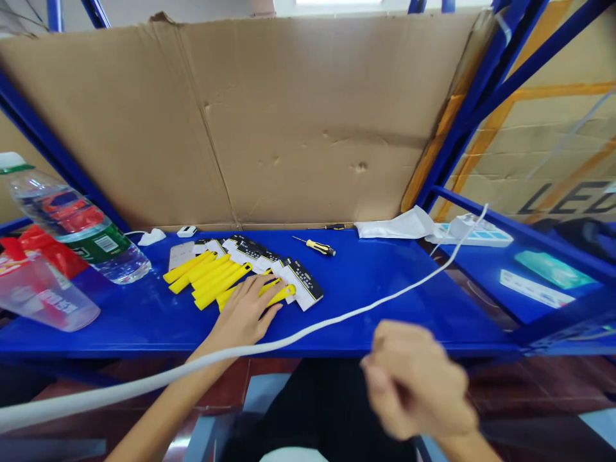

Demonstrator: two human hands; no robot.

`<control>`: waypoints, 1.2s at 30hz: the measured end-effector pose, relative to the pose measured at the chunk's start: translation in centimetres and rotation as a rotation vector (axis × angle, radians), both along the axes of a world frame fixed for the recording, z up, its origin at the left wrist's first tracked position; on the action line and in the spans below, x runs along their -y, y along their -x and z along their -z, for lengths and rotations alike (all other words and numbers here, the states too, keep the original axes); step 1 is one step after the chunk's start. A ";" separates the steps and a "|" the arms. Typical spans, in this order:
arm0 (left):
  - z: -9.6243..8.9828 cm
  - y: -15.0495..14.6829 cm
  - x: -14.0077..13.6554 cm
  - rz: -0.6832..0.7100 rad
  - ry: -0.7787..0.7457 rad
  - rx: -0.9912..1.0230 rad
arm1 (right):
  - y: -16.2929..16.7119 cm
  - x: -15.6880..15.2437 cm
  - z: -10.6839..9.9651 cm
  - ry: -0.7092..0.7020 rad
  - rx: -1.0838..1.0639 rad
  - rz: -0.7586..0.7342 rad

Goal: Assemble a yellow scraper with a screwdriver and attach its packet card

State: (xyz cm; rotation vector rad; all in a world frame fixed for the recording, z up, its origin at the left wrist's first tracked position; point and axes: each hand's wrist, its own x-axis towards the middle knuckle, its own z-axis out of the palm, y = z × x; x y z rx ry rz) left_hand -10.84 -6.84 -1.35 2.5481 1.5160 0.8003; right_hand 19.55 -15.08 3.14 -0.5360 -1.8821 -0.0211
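Note:
My left hand lies over the right end of a row of yellow handle-shaped pieces. Its fingers are stretched out and touch the pieces, with the thumb apart. Each piece is long, and some show a hole at the upper end. Behind and partly under them lie several black-and-white printed cards, overlapping in a row. My right hand, smeared by motion, is closed in a fist above my lap, in front of the table edge. Whatever it holds, if anything, is hidden. A yellow-and-black screwdriver rests behind the cards.
A white cable crosses the view in front of the blue table. On the left are a water bottle and a clear plastic cup. A white pouch and power strip lie at the right. Cardboard stands behind.

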 end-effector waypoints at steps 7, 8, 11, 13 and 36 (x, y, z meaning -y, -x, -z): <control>0.6 4.5 1.0 0.012 -0.042 -0.123 | 5.5 -3.1 7.2 0.349 0.518 0.159; 0.9 4.7 1.0 0.010 -0.038 -0.144 | 6.1 -4.5 7.1 0.395 0.561 0.165; 1.8 4.4 0.6 -0.073 -0.067 -0.163 | 7.3 -9.2 6.4 0.476 0.725 0.138; 2.4 4.0 0.2 -0.147 -0.089 -0.164 | 7.8 -12.3 5.9 0.454 0.763 0.096; 1.8 2.9 -8.9 -0.186 -0.103 -0.258 | 7.7 -26.6 5.9 0.253 0.699 0.063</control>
